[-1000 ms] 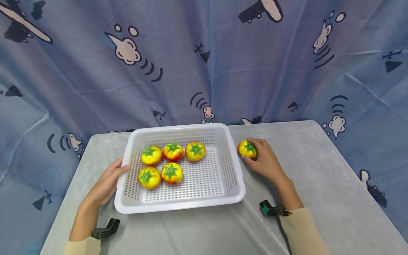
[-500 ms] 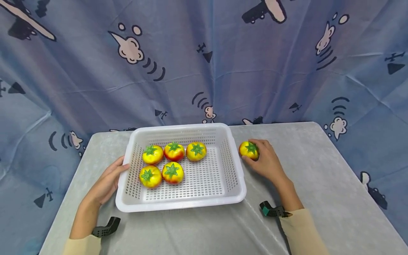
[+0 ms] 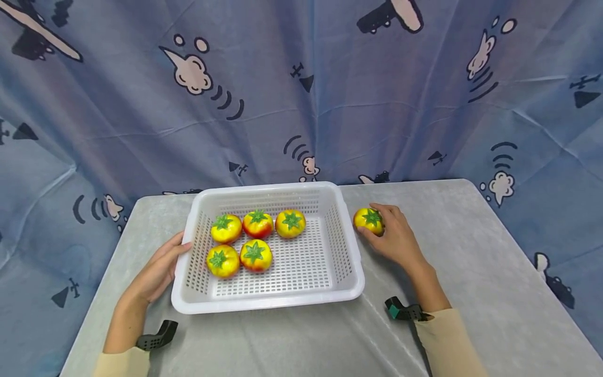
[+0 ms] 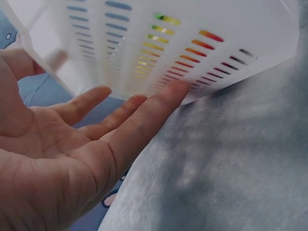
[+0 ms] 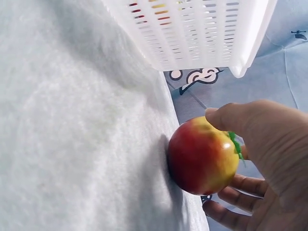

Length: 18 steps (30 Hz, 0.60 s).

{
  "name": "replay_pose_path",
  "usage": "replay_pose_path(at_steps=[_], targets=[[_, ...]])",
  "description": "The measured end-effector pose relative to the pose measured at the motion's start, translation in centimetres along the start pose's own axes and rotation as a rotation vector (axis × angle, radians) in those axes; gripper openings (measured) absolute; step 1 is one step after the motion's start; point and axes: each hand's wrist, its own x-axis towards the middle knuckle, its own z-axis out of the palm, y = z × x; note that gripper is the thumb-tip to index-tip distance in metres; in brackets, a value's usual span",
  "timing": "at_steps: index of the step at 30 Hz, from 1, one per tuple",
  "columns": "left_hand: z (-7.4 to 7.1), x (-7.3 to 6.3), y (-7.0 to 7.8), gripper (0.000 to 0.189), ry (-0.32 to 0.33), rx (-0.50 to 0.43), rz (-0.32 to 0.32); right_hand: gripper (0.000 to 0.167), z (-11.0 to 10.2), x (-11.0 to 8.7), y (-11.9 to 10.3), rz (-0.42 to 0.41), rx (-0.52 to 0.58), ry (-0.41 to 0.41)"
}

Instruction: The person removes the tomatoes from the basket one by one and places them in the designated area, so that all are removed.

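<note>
A white plastic basket with slotted walls stands on the table, holding several yellow-red toy tomatoes with green star-shaped tops. At its left side my left hand grips the rim, the thumb over the edge. In the left wrist view its fingers lie against the outside of the slotted wall. Right of the basket, my right hand holds another toy tomato between thumb and fingers. The right wrist view shows this tomato low at the tabletop, its red side toward the camera.
A grey cloth covers the table. Behind it hangs a blue curtain with cartoon prints, close to the table's back edge. Black wrist cameras sit on both forearms, beside beige sleeves.
Both hands keep the same hold. The whole head view shifts slightly right between the first and second frames. The basket and tomatoes stay in place.
</note>
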Motion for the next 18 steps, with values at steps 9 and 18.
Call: replay_pose_path(at_steps=[9,18], targets=[[-0.2,-0.1,-0.3,0.068,-0.012,-0.006,0.01,0.067,-0.7,-0.2,-0.5,-0.03,0.012,0.062],[-0.1,0.0,-0.2,0.067,-0.015,-0.006,0.013,0.061,-1.6,-0.5,-2.0,-0.044,0.035,0.122]])
